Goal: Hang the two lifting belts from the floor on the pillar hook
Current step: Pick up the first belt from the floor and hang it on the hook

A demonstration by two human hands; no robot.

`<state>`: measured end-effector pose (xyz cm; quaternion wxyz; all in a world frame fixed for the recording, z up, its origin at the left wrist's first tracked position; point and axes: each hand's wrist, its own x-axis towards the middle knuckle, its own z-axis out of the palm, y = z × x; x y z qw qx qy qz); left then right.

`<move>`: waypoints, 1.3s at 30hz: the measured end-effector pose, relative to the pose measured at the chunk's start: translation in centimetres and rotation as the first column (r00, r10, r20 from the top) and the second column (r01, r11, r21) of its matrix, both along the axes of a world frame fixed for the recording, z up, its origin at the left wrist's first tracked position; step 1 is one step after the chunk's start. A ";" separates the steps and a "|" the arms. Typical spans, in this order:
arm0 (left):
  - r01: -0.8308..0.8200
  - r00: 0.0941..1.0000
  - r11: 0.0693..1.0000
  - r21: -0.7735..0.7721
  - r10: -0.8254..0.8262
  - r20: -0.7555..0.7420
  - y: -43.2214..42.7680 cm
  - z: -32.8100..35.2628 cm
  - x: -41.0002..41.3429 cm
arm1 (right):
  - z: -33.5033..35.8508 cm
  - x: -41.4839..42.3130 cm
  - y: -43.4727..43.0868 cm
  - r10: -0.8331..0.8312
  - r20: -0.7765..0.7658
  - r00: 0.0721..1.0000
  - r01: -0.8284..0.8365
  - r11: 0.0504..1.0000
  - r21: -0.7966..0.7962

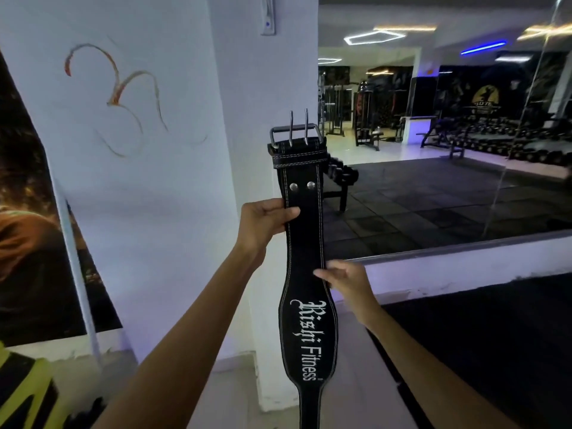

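White plaster covers the pillar (173, 181) that fills the left and centre of the frame, its corner edge running down just behind the belt. A large wall mirror (448, 134) occupies the upper right, and gym machines and a dark mat floor are reflected in it. A dark poster (28, 243) is seen along the left edge.

A black leather lifting belt (305, 243) with white stitching is held upright in the centre of the frame, in front of the pillar's corner. Its wide padded section, embroidered "Rishi Fitness", hangs in the lower centre, and its tail runs out of the bottom edge. The left hand (263, 221) is clamped on the belt's left edge just below two rivets, thumb across the front. The right hand (343, 278) is placed lower, at the belt's right edge; its fingers (322, 274) appear to pinch that edge, though the grip is partly hidden.

A steel double-prong buckle (295, 131) tops the belt, both prongs pointing up. A small metal fixture (268, 17) is mounted on the pillar at the upper centre, well above the buckle; whether it is the hook cannot be told.
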<state>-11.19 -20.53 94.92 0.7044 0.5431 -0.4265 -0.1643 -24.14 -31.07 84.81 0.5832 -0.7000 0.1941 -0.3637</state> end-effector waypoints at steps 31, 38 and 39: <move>0.095 0.995 0.967 0.236 -0.093 -0.021 2.1 -7.3 0.5 | 8.7 3.7 2.5 0.056 0.319 0.946 -0.145 0.954 0.262; 0.108 0.994 0.895 0.433 -0.110 -0.020 3.2 -13.0 0.8 | 10.4 3.1 2.4 0.040 0.347 0.937 -0.135 0.958 0.253; 0.101 0.987 0.823 0.559 -0.151 0.045 3.7 -14.2 1.3 | 10.5 2.9 2.3 0.043 0.350 0.936 -0.135 0.961 0.242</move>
